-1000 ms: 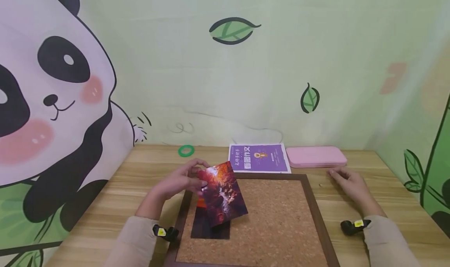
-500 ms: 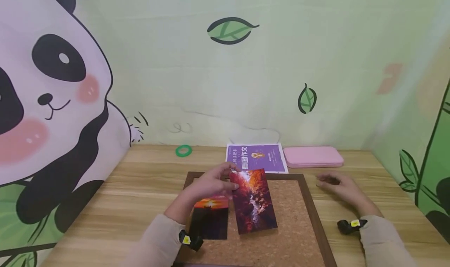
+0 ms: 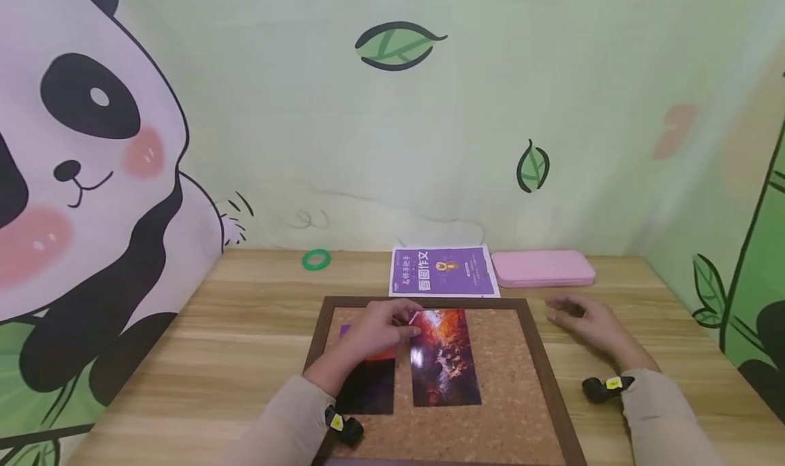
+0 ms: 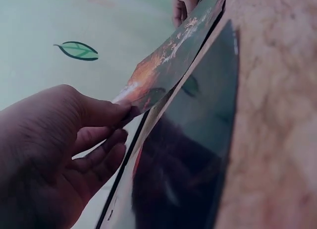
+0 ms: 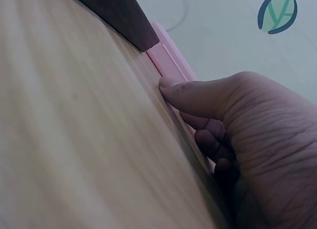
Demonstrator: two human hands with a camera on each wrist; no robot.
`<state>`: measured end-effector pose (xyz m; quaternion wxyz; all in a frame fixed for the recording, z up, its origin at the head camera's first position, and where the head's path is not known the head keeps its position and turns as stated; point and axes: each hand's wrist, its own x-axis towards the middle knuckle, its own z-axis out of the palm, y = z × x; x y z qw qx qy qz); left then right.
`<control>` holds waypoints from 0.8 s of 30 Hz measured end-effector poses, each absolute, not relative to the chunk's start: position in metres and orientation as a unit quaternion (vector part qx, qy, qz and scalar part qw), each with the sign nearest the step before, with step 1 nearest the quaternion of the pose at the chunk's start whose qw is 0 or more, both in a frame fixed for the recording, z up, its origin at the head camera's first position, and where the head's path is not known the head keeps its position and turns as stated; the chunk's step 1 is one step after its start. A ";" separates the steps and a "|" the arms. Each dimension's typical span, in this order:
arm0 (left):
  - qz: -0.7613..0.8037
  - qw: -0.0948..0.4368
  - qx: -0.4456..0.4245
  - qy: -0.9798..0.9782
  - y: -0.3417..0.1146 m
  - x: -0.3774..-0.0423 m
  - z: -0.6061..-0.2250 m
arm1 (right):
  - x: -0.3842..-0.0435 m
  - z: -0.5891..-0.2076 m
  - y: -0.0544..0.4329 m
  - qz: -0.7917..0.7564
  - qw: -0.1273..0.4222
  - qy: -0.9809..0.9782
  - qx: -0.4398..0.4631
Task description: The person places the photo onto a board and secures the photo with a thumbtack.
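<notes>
In the head view my left hand (image 3: 375, 331) pinches the upper left corner of a glossy photo (image 3: 446, 364) with a red, orange and dark scene. The photo lies over a cork board (image 3: 509, 418) with a brown frame. Left of it, partly hidden by my left hand and forearm, a sunset photo (image 3: 373, 387) with a dark lower half lies on the cork. The left wrist view shows thumb and fingers on the corner of the held photo (image 4: 171, 60), tilted near the board. My right hand (image 3: 591, 326) rests on the table right of the frame, fingers loosely curled, holding nothing.
A purple booklet (image 3: 466, 272) lies behind the board, with a pink pencil case (image 3: 544, 268) to its right. Further left is a green tape roll (image 3: 316, 259). A panda-print cloth wall (image 3: 294, 112) rises behind the wooden table (image 3: 202, 357).
My left hand has carried the photo right and lowered it toward the cork beside the sunset photo, turning it straighter. My right hand has drawn slightly away from the pencil case.
</notes>
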<state>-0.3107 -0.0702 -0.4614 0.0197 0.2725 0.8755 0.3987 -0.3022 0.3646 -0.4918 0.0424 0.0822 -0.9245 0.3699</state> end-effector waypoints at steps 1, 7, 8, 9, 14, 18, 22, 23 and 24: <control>0.394 0.021 0.274 0.877 -0.071 -0.311 -0.461 | -0.302 -0.491 0.365 0.370 0.044 -0.924 0.083; 0.363 0.018 0.277 0.889 -0.072 -0.314 -0.461 | -0.301 -0.489 0.363 0.368 0.048 -0.925 0.082; 0.357 0.018 0.278 0.892 -0.073 -0.313 -0.462 | -0.301 -0.489 0.363 0.368 0.048 -0.925 0.081; 0.352 0.019 0.278 0.894 -0.073 -0.313 -0.463 | -0.301 -0.490 0.363 0.367 0.048 -0.926 0.081; 0.338 0.017 0.275 0.900 -0.073 -0.313 -0.463 | -0.302 -0.492 0.361 0.366 0.054 -0.926 0.078; 0.327 0.013 0.272 0.905 -0.074 -0.312 -0.461 | -0.302 -0.491 0.360 0.360 0.061 -0.928 0.080; 0.321 0.019 0.267 0.908 -0.074 -0.311 -0.460 | -0.302 -0.491 0.359 0.351 0.065 -0.931 0.080; 0.319 0.019 0.268 0.909 -0.074 -0.311 -0.460 | -0.302 -0.491 0.359 0.350 0.067 -0.931 0.077; 0.318 0.021 0.268 0.909 -0.074 -0.311 -0.460 | -0.302 -0.491 0.359 0.349 0.069 -0.932 0.076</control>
